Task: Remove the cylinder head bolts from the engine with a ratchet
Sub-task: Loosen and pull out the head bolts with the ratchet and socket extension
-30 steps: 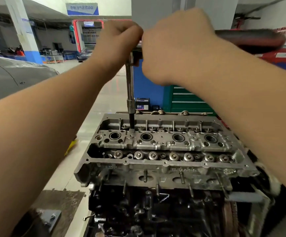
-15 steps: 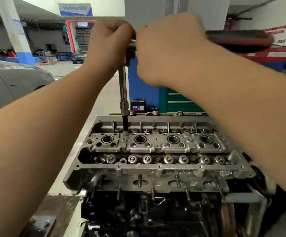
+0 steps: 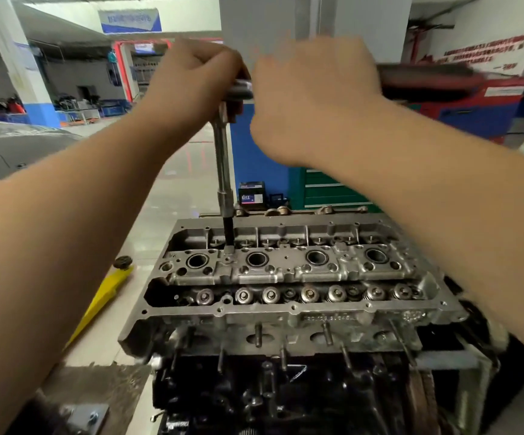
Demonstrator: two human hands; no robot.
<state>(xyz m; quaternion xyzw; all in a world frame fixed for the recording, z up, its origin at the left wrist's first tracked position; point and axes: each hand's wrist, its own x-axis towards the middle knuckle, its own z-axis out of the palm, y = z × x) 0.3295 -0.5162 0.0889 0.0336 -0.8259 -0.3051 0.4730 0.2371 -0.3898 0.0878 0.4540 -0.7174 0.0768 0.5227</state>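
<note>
Head view: my left hand (image 3: 191, 80) grips the ratchet (image 3: 238, 89) at its top. Right hand (image 3: 310, 98) is blurred, just beside the ratchet head; I cannot tell whether it grasps the handle. Extension (image 3: 224, 164) stands near upright, with its dark socket (image 3: 228, 233) seated on a bolt between the first two plug wells, left end of the cylinder head (image 3: 285, 277). Engine (image 3: 270, 387) sits below.

right hand (image 3: 310, 98): now motion-blurred, shifted rightward off the ratchet (image 3: 238, 89) | yellow jack handle (image 3: 103, 296): newly in view
</note>
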